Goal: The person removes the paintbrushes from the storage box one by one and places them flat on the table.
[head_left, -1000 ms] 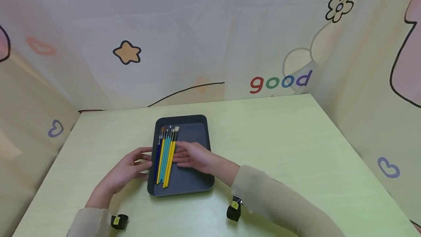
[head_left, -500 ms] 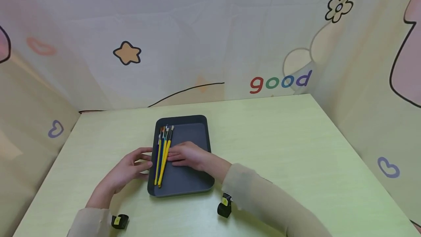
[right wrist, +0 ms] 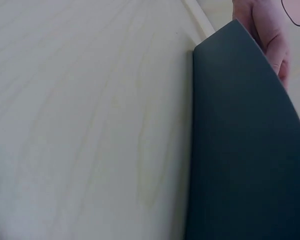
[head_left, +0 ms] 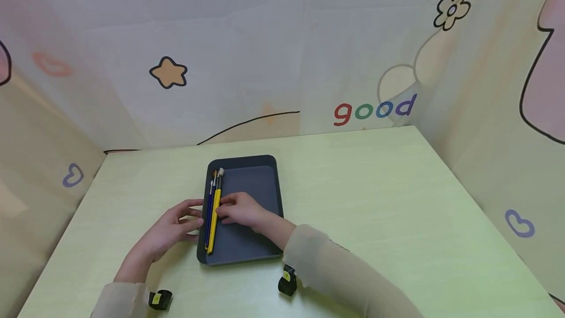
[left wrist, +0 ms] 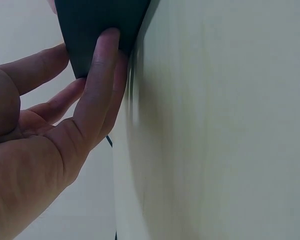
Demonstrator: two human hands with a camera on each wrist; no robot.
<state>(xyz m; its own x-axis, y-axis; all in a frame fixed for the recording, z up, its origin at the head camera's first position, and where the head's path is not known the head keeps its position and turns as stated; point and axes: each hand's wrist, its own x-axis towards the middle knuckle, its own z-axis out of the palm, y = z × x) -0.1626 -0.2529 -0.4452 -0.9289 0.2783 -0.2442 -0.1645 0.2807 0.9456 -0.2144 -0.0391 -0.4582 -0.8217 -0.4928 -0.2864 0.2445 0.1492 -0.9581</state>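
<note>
A dark grey tray (head_left: 249, 185) lies on the table with a narrow bundle of paintbrushes (head_left: 215, 229) along its left wall. Yellow and dark blue handles show, with the bristles toward the far end. My right hand (head_left: 243, 210) reaches in from the right and pinches the bundle near its middle with bent fingers; its fingertips are partly hidden. Outside the tray's left wall, my left hand (head_left: 169, 227) rests loosely spread fingers against it, and the left wrist view shows those fingers (left wrist: 97, 75) touching the wall. The right wrist camera sees mostly the tray's outer side (right wrist: 240, 140).
The pale wooden table (head_left: 353, 185) extends to the right of the tray. A printed curtain (head_left: 247, 63) stands behind it and on both sides. Small black devices (head_left: 288, 281) hang at both wrists.
My right hand has moved left, pushing the spread brushes into a tight bundle at the left wall, and its fingers have bent. The teal handles are no longer visible. My left hand stays put.
</note>
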